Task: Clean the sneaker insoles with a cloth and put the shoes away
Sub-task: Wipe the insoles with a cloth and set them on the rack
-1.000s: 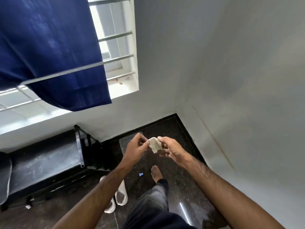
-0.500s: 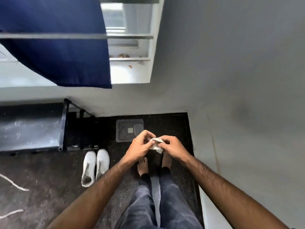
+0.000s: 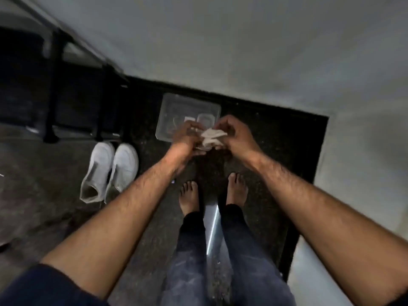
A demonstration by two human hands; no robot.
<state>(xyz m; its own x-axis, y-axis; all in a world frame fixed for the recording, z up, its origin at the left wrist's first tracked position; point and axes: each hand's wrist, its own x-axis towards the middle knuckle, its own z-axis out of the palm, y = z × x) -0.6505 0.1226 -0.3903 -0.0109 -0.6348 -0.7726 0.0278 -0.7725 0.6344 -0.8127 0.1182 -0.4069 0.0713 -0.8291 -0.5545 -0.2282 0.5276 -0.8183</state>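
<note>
Above my bare feet, I hold a crumpled pale cloth (image 3: 210, 139) between my left hand (image 3: 185, 138) and right hand (image 3: 235, 134), the fingers of both pinched closed on it. The white sneakers (image 3: 110, 171) sit side by side on the dark floor (image 3: 44, 184) to my left, toes toward a black rack (image 3: 66, 102). A clear plastic box (image 3: 174, 111) lies beyond my hands.

Dim, underexposed view with motion blur throughout, wide-angle bending at the edges, and a bright glare streak on the floor (image 3: 212, 226).
</note>
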